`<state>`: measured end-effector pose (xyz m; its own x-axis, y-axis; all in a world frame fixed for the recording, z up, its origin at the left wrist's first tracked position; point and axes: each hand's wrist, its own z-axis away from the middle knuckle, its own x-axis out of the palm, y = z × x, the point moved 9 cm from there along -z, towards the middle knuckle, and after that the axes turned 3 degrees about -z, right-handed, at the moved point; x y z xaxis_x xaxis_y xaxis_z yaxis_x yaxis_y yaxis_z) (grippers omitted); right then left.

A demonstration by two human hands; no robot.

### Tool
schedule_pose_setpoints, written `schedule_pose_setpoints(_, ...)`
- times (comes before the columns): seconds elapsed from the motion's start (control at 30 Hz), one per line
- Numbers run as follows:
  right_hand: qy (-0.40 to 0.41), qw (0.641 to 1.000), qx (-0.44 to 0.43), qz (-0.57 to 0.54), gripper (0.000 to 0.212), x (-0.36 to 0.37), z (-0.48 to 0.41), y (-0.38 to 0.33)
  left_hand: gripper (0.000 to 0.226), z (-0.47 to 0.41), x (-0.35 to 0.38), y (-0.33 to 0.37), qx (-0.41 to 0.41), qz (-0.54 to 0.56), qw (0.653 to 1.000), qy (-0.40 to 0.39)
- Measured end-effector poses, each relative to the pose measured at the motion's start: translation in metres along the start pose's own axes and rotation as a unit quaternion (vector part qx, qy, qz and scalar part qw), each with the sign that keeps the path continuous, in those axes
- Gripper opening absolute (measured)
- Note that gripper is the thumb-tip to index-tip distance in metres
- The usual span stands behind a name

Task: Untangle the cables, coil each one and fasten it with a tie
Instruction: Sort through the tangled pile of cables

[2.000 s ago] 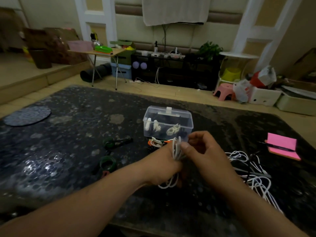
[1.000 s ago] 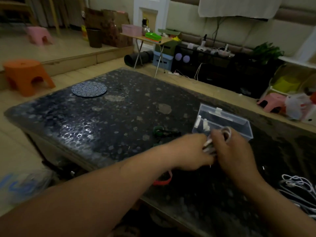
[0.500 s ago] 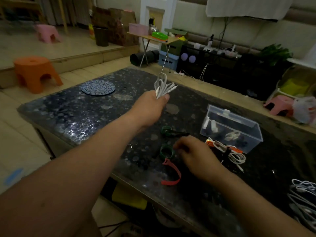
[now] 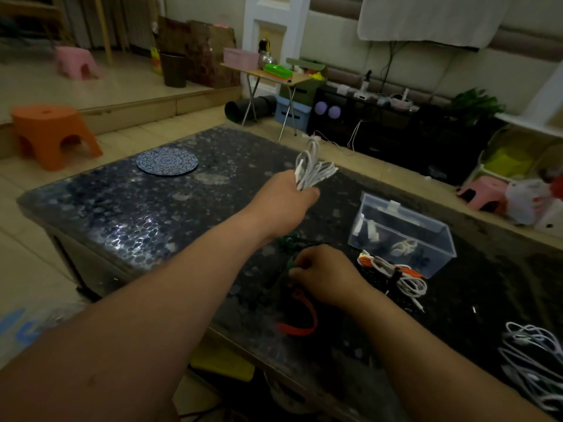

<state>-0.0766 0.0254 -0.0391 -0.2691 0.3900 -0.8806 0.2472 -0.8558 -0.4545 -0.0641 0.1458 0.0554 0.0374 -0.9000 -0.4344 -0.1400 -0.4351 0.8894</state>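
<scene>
Gripping coiled white cable (image 4: 310,169) in left hand (image 4: 286,193), fist clenched round coil middle, loops sprouting above knuckles. Right hand (image 4: 326,275) pinches green tie (image 4: 291,264) on table (image 4: 122,208), red tie (image 4: 300,324) just behind it, our side. We judge cable light, limp, springy: squeeze mid-coil, wrap tie there.

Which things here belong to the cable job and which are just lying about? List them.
Job: coiled white cable in left hand, green tie at right hand, red tie, tangled white cables, tied bundle, clear box.
Lying about: round mat, orange stool.
</scene>
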Motion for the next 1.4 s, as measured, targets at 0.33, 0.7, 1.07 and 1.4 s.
schedule_pose_setpoints(0.33, 0.002, 0.885, 0.007, -0.466, 0.022, -0.093, 0.087, 0.061, 0.021, 0.031, 0.083, 0.012, -0.007, 0.047, 0.97, -0.24)
schedule_pose_setpoints(0.7, 0.069, 0.826, 0.006, -0.56, 0.032, -0.114, 0.139, 0.132, 0.023, 0.049, 0.188, 0.067, 0.037, 0.099, 0.937, -0.332)
schedule_pose_setpoints(1.07, 0.223, 0.619, 0.029, -0.752, 0.019, -0.144, 0.163, 0.181, 0.015, 0.038, 0.227, 0.075, -0.02, 0.303, 0.916, -0.262)
schedule_pose_setpoints(1.4, 0.353, 0.858, 0.068, -0.368, 0.02, -0.185, 0.203, 0.17, 0.009, 0.049, 0.226, 0.071, 0.002, 0.073, 0.973, -0.22)
